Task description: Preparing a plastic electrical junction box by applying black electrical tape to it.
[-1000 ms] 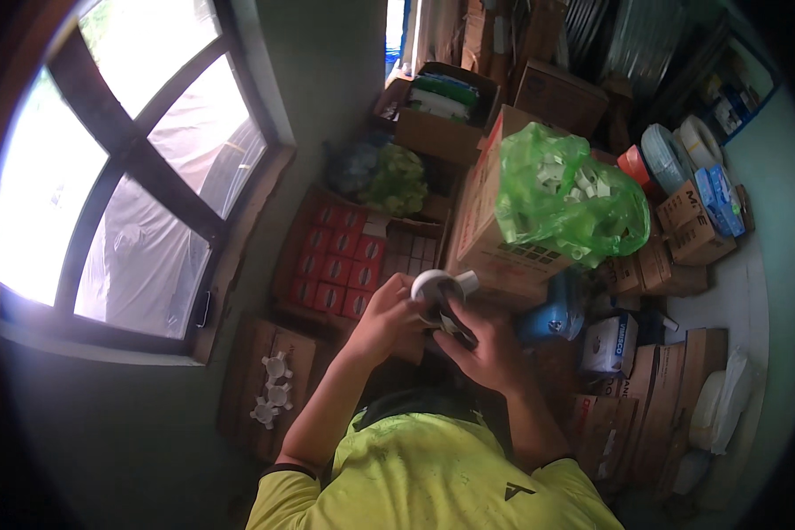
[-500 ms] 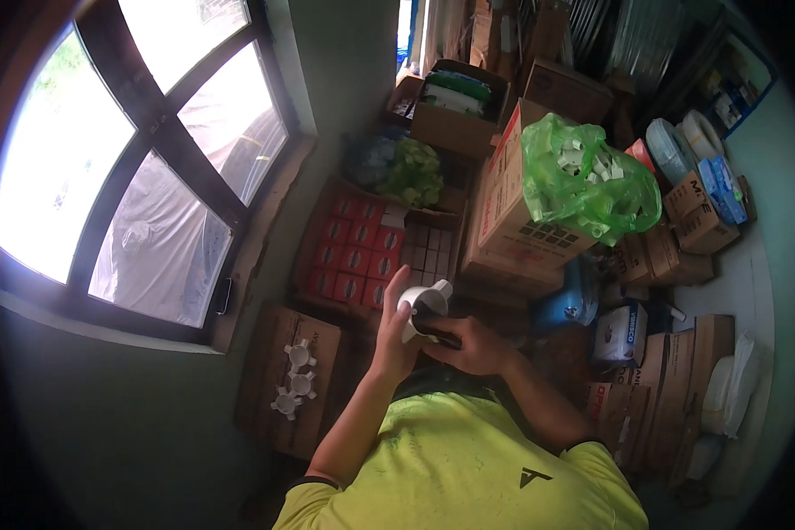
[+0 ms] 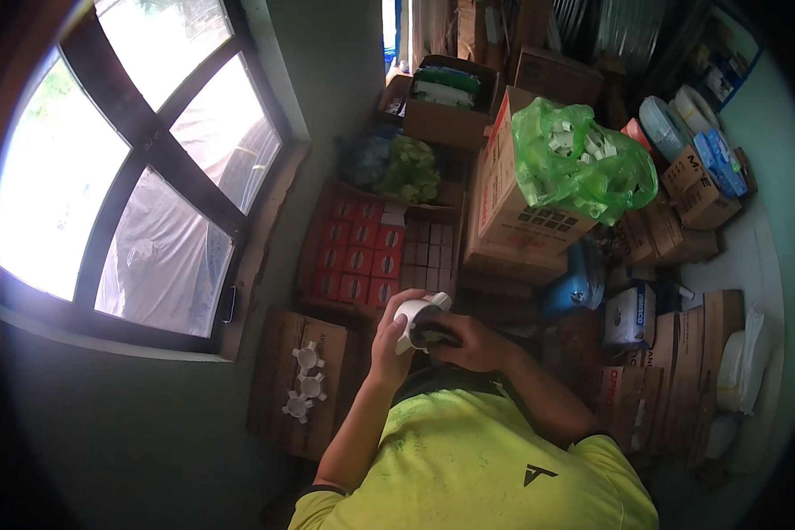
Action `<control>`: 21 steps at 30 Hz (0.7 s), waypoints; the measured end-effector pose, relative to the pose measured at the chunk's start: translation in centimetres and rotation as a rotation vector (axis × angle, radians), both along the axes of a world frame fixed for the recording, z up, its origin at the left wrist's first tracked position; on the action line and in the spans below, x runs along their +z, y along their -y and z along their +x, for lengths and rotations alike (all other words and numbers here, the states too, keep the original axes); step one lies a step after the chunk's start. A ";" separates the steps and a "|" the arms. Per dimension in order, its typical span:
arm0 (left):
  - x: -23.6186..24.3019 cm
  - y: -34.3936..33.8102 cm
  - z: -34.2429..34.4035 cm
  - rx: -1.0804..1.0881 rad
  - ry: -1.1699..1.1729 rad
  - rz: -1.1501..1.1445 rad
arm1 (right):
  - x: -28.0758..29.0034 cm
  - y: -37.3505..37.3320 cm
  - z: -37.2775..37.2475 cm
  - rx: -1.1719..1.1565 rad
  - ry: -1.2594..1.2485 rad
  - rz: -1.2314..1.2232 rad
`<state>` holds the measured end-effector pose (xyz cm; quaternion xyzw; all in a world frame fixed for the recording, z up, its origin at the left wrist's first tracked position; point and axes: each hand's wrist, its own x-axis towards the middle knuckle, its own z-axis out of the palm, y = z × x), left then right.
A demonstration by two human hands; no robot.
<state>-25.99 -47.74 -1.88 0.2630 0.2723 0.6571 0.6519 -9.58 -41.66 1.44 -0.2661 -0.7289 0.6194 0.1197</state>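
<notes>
In front of my waist I hold a white round plastic junction box (image 3: 408, 311) with short pipe stubs at its edge. My left hand (image 3: 390, 343) is wrapped round its side, thumb on its face. My right hand (image 3: 480, 344) is closed on a dark tool (image 3: 428, 334) against the box; its exact kind is hidden by the fingers and shadow. To the left, three similar white junction boxes (image 3: 310, 386) lie in a row on a brown carton (image 3: 272, 389).
Red boxes (image 3: 358, 260) fill an open carton ahead. A green plastic bag (image 3: 539, 172) of white fittings sits on a tall carton (image 3: 493, 190) to the right. More cartons (image 3: 680, 353) line the right wall. A window (image 3: 150, 146) stands left.
Both hands have lowered slightly with the junction box, which has tilted. My left index finger, raised before, is now bent round the box. The view has shifted slightly.
</notes>
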 end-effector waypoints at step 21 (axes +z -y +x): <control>-1.2 1.5 1.7 0.145 -0.568 -0.046 | -2.3 4.8 -1.0 -0.170 0.480 0.792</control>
